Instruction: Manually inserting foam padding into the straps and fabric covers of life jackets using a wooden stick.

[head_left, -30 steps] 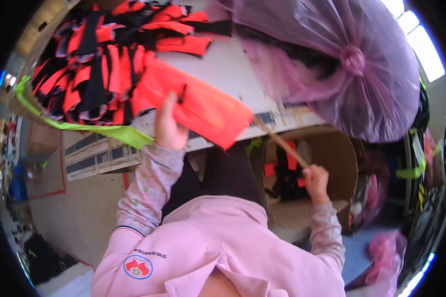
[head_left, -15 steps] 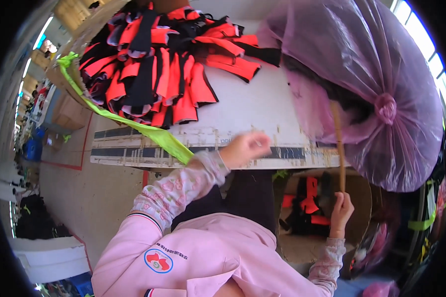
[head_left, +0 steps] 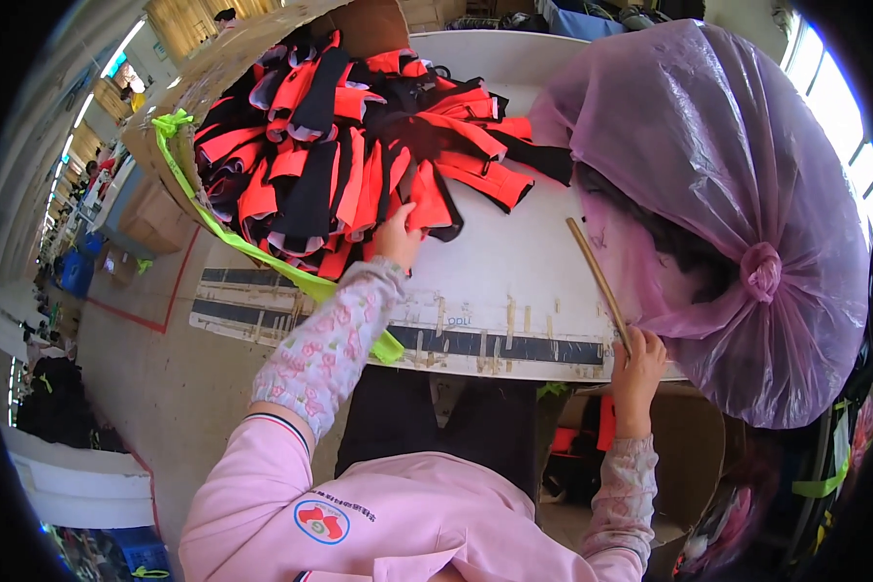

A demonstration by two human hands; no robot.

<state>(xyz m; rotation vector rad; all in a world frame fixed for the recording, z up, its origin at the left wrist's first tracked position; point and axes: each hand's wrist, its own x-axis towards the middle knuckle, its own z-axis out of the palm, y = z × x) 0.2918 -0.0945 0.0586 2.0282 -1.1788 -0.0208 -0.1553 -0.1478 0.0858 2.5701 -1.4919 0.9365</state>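
Observation:
A heap of orange and black fabric pieces (head_left: 310, 165) spills from a tipped cardboard box onto the white tabletop (head_left: 514, 242). At the heap's near edge my left hand (head_left: 398, 239) has its fingers closed on one orange and black fabric piece (head_left: 429, 199). Over the table's front edge, my right hand (head_left: 638, 376) grips the lower end of a thin wooden stick (head_left: 598, 274). The stick slants up and left, its far end above the tabletop.
A large knotted purple plastic bag (head_left: 698, 126) bulges over the table's right side. Bright green cloth strip (head_left: 228, 233) runs along the rim of the cardboard box (head_left: 383, 29). Below the table, an open cardboard box (head_left: 694, 427) holds more orange and black pieces.
My left hand has reached forward and left from the table edge to a fabric piece. My right hand has risen to the table edge, tilting the stick leftward. The view has shifted slightly.

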